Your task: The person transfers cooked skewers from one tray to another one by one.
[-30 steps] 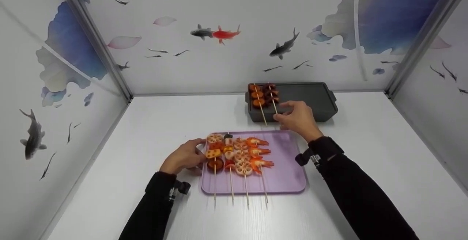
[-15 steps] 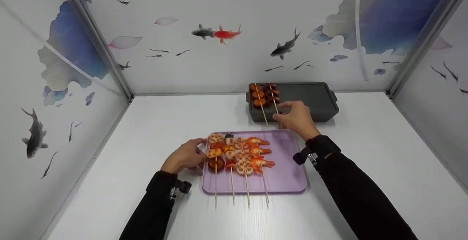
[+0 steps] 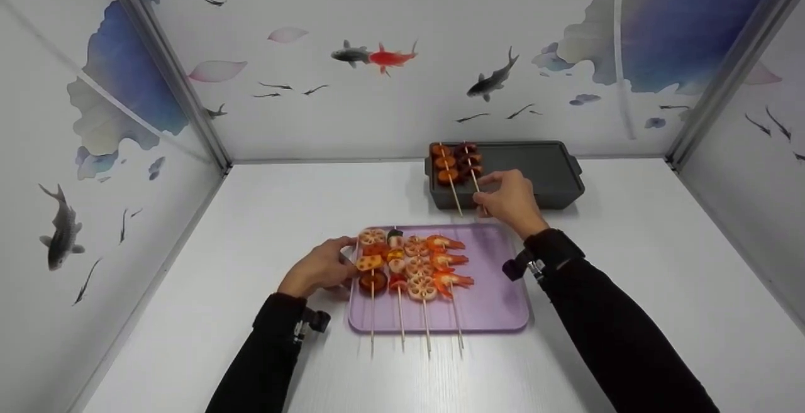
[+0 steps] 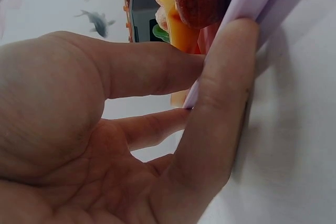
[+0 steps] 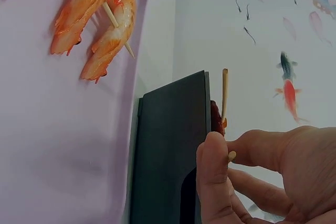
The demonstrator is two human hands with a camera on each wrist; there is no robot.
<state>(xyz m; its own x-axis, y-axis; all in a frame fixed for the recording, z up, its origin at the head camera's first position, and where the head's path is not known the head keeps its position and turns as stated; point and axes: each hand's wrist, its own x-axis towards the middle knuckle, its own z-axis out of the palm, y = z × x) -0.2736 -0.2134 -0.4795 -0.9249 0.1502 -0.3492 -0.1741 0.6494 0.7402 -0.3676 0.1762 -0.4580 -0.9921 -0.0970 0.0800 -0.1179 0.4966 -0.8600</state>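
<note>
My right hand [image 3: 510, 202] pinches the bare stick of a skewer of dark reddish-brown pieces [image 3: 469, 160] at the front edge of the dark grey grill [image 3: 531, 165]. The pieces lie over the grill's left part, beside a skewer of round orange-brown slices [image 3: 447, 163]. My left hand [image 3: 321, 268] grips the left rim of the purple tray [image 3: 497, 309]; in the left wrist view, fingers [image 4: 226, 77] lie along that rim. Several skewers rest on the tray, including a mixed skewer [image 3: 370, 263], lotus root slices [image 3: 420, 268] and shrimp [image 3: 449, 262].
The white table [image 3: 283, 196] is bounded by printed panels, with the back panel [image 3: 352, 117] close behind the grill. Sticks [image 3: 429, 337] from the tray's skewers overhang its front rim. In the right wrist view, shrimp [image 5: 110, 40] lie on the tray near the grill.
My right hand stays on the dark skewer's stick and shifts only slightly. The left hand and the tray look the same; the whole view drifts a little.
</note>
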